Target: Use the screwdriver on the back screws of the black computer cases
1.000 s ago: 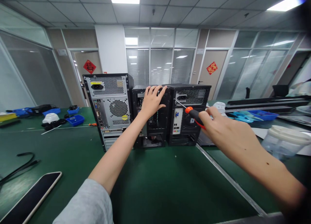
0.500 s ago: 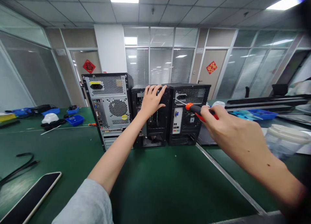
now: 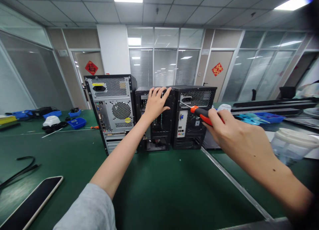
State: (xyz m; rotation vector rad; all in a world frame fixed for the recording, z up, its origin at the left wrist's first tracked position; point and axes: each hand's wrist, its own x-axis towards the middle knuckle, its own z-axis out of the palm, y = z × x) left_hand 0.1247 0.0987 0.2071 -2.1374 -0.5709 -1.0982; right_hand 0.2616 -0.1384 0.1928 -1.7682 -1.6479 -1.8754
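Note:
Three computer towers stand side by side with their backs toward me. My left hand point(image 3: 156, 103) lies with fingers spread against the upper back of the middle black tower point(image 3: 159, 142). In my right hand point(image 3: 228, 125) is a red and black screwdriver point(image 3: 202, 113), gripped by its handle. Its thin shaft points left, and the tip meets the left edge of the right-hand tower point(image 3: 195, 143), beside the power socket point(image 3: 186, 99). Whether a screw sits under the tip is too small to tell. The taller silver-backed tower point(image 3: 121, 110) stands on the left.
On the green table point(image 3: 174, 190) lie a phone point(image 3: 32, 201) and a black cable point(image 3: 22, 172) at left. Blue trays point(image 3: 77, 123) and a white object point(image 3: 52, 121) sit farther back. A lidded clear plastic container point(image 3: 290, 147) stands at right, near a metal strip point(image 3: 236, 183).
The screwdriver handle has turned a little within my right hand, showing more red. My fingers have shifted slightly on it. My left hand stays in place.

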